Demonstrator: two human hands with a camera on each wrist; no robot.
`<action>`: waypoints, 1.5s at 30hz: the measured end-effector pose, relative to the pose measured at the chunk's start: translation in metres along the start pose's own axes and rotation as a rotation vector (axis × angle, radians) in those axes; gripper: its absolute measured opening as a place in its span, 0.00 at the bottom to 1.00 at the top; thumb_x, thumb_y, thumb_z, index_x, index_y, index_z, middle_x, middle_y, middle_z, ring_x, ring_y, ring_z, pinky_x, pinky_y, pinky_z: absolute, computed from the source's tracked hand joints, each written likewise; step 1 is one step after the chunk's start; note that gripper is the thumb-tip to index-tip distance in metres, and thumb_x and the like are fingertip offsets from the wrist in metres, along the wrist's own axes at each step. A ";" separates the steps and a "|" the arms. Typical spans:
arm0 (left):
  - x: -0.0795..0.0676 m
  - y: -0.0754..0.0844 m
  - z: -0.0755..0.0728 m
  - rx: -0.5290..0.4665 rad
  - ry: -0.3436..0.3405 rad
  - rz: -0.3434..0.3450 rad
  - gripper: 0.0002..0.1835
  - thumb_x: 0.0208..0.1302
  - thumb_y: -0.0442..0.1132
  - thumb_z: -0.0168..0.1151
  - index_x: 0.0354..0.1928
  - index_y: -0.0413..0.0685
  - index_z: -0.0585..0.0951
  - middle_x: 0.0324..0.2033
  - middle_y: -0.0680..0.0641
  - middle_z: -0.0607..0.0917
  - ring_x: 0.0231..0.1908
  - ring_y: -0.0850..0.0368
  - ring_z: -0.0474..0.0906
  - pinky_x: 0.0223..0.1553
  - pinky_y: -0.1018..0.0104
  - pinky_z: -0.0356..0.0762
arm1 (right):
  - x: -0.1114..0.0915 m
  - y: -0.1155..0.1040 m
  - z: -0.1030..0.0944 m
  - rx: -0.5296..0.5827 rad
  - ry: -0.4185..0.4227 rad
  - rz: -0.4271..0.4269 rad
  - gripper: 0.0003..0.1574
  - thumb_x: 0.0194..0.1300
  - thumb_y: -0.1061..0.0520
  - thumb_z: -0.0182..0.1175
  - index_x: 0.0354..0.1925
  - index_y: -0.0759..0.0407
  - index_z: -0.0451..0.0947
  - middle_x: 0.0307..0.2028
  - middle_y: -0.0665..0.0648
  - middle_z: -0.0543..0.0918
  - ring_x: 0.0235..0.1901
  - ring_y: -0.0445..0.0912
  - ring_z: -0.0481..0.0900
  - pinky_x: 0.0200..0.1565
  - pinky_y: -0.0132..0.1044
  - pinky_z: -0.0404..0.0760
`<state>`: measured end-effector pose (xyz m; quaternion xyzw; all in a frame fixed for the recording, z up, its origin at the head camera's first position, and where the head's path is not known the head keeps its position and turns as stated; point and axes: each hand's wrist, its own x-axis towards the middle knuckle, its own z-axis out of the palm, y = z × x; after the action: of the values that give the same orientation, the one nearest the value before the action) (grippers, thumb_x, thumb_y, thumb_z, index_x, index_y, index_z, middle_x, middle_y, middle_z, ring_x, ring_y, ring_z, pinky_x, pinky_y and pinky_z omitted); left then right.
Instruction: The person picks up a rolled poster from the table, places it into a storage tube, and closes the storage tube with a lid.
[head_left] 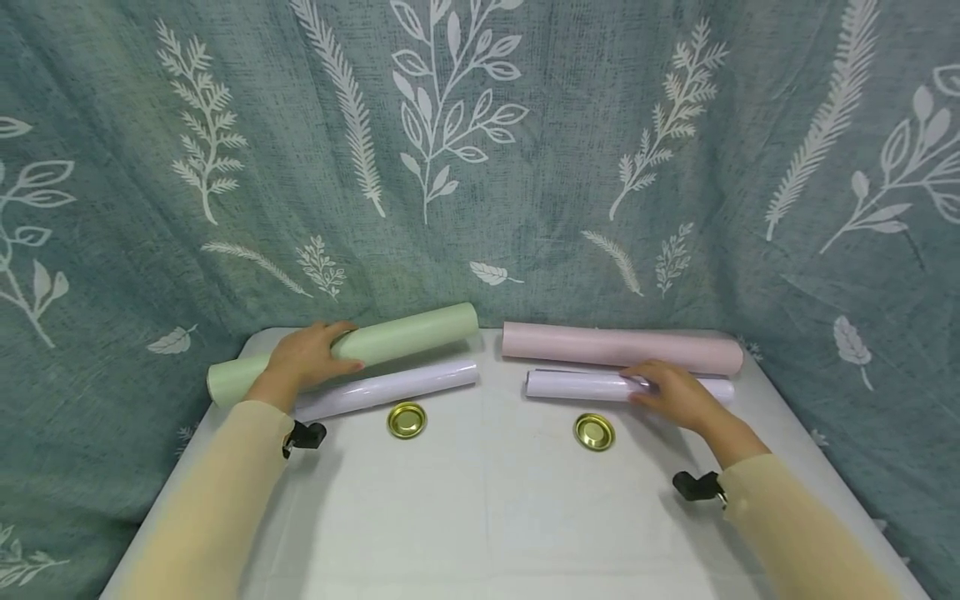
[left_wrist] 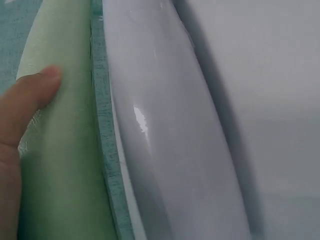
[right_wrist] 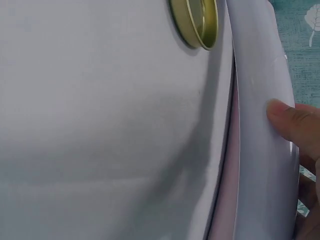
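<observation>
My left hand (head_left: 303, 360) grips a pale green roll (head_left: 420, 333) around its middle, at the back left of the table. In the left wrist view the thumb (left_wrist: 35, 92) lies along the green surface. A glossy pale lilac roll (head_left: 420, 383) rests just in front of it. On the right, my right hand (head_left: 678, 396) holds a second glossy lilac roll (head_left: 573, 386) with thumb and fingers around it. The right wrist view shows the thumb pressed on this roll (right_wrist: 262, 165), other fingers partly hidden behind. Behind it lies a pink roll (head_left: 577, 342).
Two small round gold dishes stand on the white table (head_left: 480, 508): one gold dish (head_left: 407, 420) before the left lilac roll, another gold dish (head_left: 594, 432) before the right one. A teal leaf-patterned curtain (head_left: 525, 208) hangs right behind the table's back edge.
</observation>
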<state>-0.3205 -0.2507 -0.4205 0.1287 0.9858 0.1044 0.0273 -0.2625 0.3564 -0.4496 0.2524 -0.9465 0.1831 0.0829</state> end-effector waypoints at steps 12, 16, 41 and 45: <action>-0.022 0.016 -0.010 0.065 0.149 0.104 0.42 0.59 0.68 0.65 0.73 0.64 0.67 0.60 0.41 0.80 0.48 0.38 0.81 0.43 0.39 0.78 | -0.004 -0.010 -0.019 -0.008 0.020 -0.046 0.24 0.59 0.61 0.73 0.55 0.62 0.83 0.50 0.62 0.84 0.52 0.60 0.80 0.53 0.58 0.77; -0.030 0.019 -0.009 0.075 0.187 0.157 0.42 0.60 0.68 0.64 0.74 0.64 0.68 0.58 0.43 0.82 0.45 0.40 0.83 0.42 0.42 0.79 | -0.003 -0.014 -0.026 -0.020 0.037 -0.072 0.24 0.58 0.61 0.73 0.54 0.61 0.83 0.50 0.61 0.85 0.51 0.60 0.81 0.52 0.57 0.78; -0.074 0.034 0.004 -0.016 0.346 0.259 0.41 0.57 0.62 0.71 0.72 0.63 0.71 0.57 0.44 0.83 0.43 0.43 0.85 0.39 0.46 0.81 | 0.018 -0.034 -0.076 0.009 0.111 -0.082 0.23 0.61 0.60 0.71 0.55 0.57 0.83 0.50 0.60 0.85 0.51 0.58 0.81 0.49 0.55 0.78; -0.078 0.035 0.006 -0.041 0.355 0.266 0.40 0.57 0.62 0.70 0.72 0.64 0.72 0.57 0.44 0.83 0.44 0.42 0.85 0.39 0.45 0.81 | 0.021 -0.036 -0.078 0.008 0.115 -0.084 0.22 0.61 0.60 0.71 0.55 0.57 0.83 0.50 0.60 0.85 0.50 0.58 0.81 0.48 0.55 0.78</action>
<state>-0.2359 -0.2369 -0.4165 0.2368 0.9470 0.1483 -0.1582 -0.2572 0.3481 -0.3617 0.2813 -0.9280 0.1976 0.1439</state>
